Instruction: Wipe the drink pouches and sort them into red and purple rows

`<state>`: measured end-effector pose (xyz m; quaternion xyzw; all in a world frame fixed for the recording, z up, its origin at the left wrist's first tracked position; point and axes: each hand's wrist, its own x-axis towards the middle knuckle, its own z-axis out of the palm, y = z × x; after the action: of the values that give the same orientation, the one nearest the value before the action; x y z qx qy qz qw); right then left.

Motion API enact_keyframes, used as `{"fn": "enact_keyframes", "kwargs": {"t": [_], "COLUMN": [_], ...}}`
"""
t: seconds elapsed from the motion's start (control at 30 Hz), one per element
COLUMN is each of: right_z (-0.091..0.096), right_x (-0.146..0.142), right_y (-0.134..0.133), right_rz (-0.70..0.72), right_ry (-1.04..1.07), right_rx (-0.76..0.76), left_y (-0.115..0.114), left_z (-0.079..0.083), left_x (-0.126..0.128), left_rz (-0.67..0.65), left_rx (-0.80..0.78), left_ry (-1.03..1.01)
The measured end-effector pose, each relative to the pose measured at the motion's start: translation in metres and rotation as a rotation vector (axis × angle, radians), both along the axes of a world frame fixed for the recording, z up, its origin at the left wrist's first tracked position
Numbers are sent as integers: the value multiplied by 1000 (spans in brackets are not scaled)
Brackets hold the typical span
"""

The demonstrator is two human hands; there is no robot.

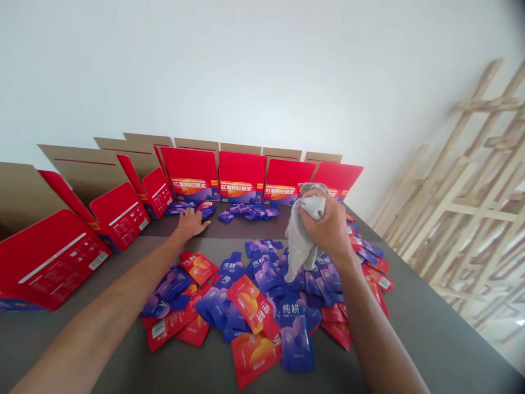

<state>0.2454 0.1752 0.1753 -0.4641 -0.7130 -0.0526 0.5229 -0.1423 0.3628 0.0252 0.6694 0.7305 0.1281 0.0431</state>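
Wrapped in my right hand point(328, 221) is a grey cloth point(302, 238), bunched at the top and hanging over the pouches on the right. My left hand point(192, 223) reaches to the back left, fingers spread, touching a small pile of purple pouches point(180, 207) in front of a red box. Below and between my arms lies a loose heap of blue-purple pouches point(296, 334) and red pouches point(255, 355), overlapping at many angles. Another purple pile point(250, 212) sits between my hands, near the boxes.
Open red boxes with raised cardboard flaps line the back, including a front-facing box point(243, 178), and the left side, where a large box point(61, 262) stands near. More red pouches point(376, 284) lie by the table's right edge. Wooden racks point(463, 208) stand beyond it, a white wall point(254, 65) behind.
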Motion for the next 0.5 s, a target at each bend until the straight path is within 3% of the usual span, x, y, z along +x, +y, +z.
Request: {"fn": "enact_keyframes", "kwargs": {"t": [0.3,0.4,0.5], "right_z": [2,-2,-12], "right_x": [-1,-13,-37], "right_y": [-4,-5,-12], "right_rz": [21,82,226], "right_ry": [15,-3,-43], "right_rx": [1,6,-38], "left_y": [-22,-46,-89], "left_z": [21,30,29], "left_x": [6,22,53], "left_rz": [135,68,-59], "left_rx": [11,34,17], "left_ry": [-403,-650,-927]}}
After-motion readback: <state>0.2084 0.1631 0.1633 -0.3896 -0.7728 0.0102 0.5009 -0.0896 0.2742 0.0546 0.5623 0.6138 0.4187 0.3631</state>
